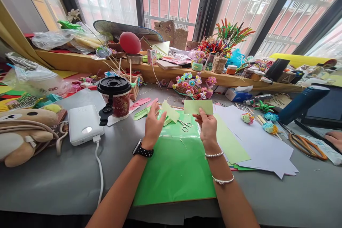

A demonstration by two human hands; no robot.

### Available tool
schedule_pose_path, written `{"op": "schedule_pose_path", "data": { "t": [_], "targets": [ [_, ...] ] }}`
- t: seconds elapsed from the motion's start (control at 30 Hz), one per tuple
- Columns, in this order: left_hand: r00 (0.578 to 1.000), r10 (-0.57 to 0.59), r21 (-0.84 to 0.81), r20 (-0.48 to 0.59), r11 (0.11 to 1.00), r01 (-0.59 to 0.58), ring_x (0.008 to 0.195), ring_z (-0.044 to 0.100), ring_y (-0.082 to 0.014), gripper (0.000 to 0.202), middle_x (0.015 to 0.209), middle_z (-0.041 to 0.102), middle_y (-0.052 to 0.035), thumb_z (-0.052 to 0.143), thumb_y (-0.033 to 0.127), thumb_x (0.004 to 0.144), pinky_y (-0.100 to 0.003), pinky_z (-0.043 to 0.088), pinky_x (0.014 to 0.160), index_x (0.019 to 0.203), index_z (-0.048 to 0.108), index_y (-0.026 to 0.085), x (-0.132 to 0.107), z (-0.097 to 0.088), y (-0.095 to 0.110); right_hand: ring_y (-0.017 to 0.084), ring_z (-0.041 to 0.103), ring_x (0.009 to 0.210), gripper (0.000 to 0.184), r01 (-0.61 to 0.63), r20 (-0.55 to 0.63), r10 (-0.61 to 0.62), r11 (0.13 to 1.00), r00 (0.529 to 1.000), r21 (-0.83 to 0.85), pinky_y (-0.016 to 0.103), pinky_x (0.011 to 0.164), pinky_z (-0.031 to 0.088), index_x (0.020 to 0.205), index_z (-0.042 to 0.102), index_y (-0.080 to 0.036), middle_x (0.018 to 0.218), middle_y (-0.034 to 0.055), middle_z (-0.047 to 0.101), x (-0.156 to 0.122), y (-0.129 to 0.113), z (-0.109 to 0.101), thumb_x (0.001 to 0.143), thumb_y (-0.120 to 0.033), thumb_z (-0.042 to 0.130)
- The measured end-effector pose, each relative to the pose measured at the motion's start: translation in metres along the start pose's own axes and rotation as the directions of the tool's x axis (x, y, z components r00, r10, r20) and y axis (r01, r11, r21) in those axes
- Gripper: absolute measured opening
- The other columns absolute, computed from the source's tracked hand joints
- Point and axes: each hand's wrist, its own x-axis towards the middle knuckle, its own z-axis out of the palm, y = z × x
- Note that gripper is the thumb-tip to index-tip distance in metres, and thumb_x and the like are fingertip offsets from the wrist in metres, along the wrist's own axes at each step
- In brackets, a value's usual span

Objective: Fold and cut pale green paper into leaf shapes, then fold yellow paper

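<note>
My left hand (153, 124) pinches a small pale green paper piece (171, 111) above a bright green sheet (173, 164) on the grey table (66, 174). My right hand (207, 126) holds up a pale green paper rectangle (198, 107) by its lower edge. Small silver scissors (185, 125) lie on the green sheet between my hands. A black watch is on my left wrist, and bead bracelets are on my right.
A lidded coffee cup (117, 96) and a white power bank (84, 124) with a cable sit to the left, beside a plush bear bag (24, 131). White paper sheets (256, 142) and orange-handled scissors (307, 146) lie at the right. Another person's hand (335, 139) shows at the far right edge. Craft flowers crowd the windowsill.
</note>
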Motion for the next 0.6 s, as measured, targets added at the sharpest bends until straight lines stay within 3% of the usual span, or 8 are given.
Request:
{"op": "schedule_pose_path", "data": {
  "t": [0.07,0.2,0.3,0.5,0.6],
  "targets": [
    [0.999,0.039,-0.067,-0.026,0.997,-0.041,0.113,0.044,-0.0187,0.045,0.122,0.048,-0.0095,0.054,0.03,0.073,-0.03,0.035,0.094,0.116,0.046,0.019,-0.001,-0.001,0.006,0.015,0.063,0.056,0.022,-0.03,0.062,0.029,0.999,0.998,0.014,0.024,0.053,0.049,0.062,0.055,-0.015,0.052,0.0014,0.063,-0.004,-0.001,0.002,0.062,-0.035,0.065],
    [0.973,-0.092,-0.208,0.212,0.969,0.137,0.091,0.057,-0.0199,0.037,0.096,0.062,-0.0079,0.058,0.04,0.068,-0.03,0.048,0.076,0.094,0.059,0.014,-0.005,0.003,0.015,0.019,0.065,0.061,0.021,-0.107,0.218,0.105,0.994,0.97,-0.001,0.027,0.055,0.052,0.06,0.055,-0.016,0.054,0.0033,0.065,-0.011,0.0,0.007,0.063,-0.035,0.064],
    [0.95,-0.15,-0.229,0.275,0.949,0.216,0.076,0.059,-0.0171,0.033,0.081,0.064,-0.0044,0.064,0.039,0.061,-0.028,0.051,0.065,0.083,0.062,0.014,-0.007,0.006,0.016,0.017,0.064,0.059,0.021,-0.141,0.343,0.163,0.986,0.925,-0.09,0.025,0.052,0.05,0.068,0.06,-0.015,0.06,0.0027,0.065,-0.013,0.002,0.009,0.062,-0.036,0.064],
    [0.923,-0.197,-0.176,0.331,0.948,0.266,0.061,0.058,-0.0129,0.026,0.072,0.064,-0.0028,0.068,0.036,0.058,-0.024,0.05,0.056,0.072,0.066,0.014,-0.002,-0.001,0.015,0.012,0.059,0.061,0.027,0.08,0.401,0.014,0.973,0.916,-0.217,0.02,0.049,0.045,0.08,0.065,-0.015,0.073,0.0012,0.065,-0.004,-0.003,-0.001,0.061,-0.035,0.064],
    [0.915,-0.215,-0.186,0.342,0.939,0.29,0.057,0.057,-0.0106,0.023,0.07,0.064,-0.0017,0.068,0.034,0.059,-0.021,0.049,0.054,0.07,0.067,0.014,0.0,-0.004,0.015,0.012,0.057,0.06,0.026,0.104,0.432,0.0,0.97,0.902,-0.219,0.021,0.049,0.045,0.08,0.066,-0.016,0.07,0.0003,0.066,0.0,-0.005,-0.005,0.06,-0.032,0.065]
  ]
}}
